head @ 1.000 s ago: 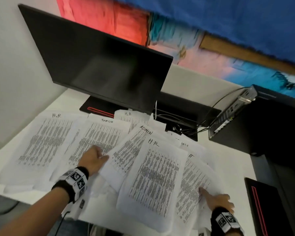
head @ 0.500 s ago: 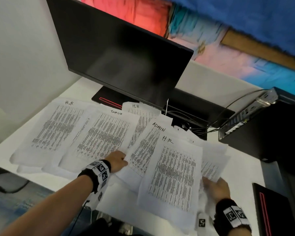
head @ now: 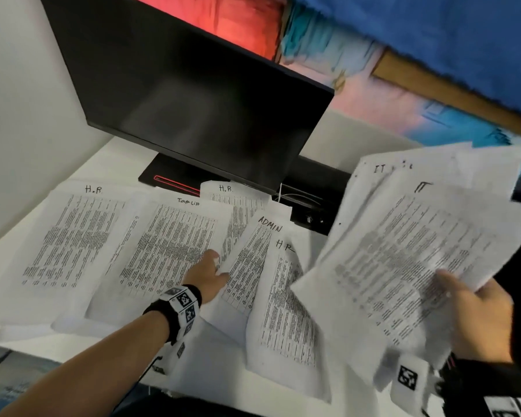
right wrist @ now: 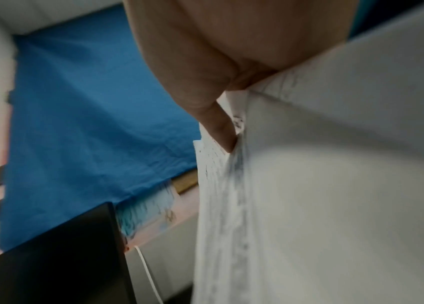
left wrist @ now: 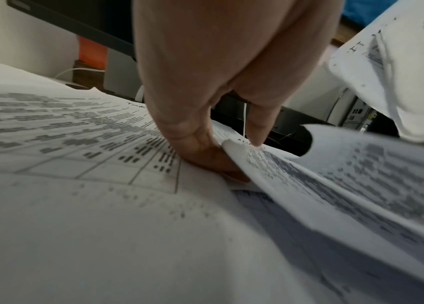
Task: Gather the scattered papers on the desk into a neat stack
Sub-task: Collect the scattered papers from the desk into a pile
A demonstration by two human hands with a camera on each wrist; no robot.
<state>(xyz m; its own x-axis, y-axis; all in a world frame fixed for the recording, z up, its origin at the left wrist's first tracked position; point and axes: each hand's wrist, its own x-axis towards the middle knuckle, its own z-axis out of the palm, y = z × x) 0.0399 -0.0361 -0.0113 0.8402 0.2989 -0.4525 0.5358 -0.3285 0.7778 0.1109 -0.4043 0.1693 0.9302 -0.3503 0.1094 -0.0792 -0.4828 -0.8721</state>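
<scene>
Printed white papers lie fanned over the white desk (head: 115, 158): an "H.R" sheet (head: 69, 236) at the left, a "Task list" sheet (head: 169, 245), an "ADMIN" sheet (head: 253, 260) and another "H.R" sheet (head: 286, 311). My left hand (head: 218, 267) pinches the left edge of the ADMIN sheet (left wrist: 309, 164); the thumb lies on top and the fingers (left wrist: 200, 148) go under it. My right hand (head: 475, 311) grips a bundle of "IT" sheets (head: 397, 260) raised above the desk at the right. In the right wrist view its thumb (right wrist: 218, 127) presses on the bundle (right wrist: 335, 185).
A black monitor (head: 199, 94) on a black and red base (head: 169, 179) stands behind the papers. Cables (head: 301, 200) run behind its foot. The lifted bundle hides the desk's right part. The desk's front edge lies just below the papers.
My right hand has lifted the IT sheets off the desk, up and to the right. My left hand stays at the ADMIN sheet's edge and now pinches it.
</scene>
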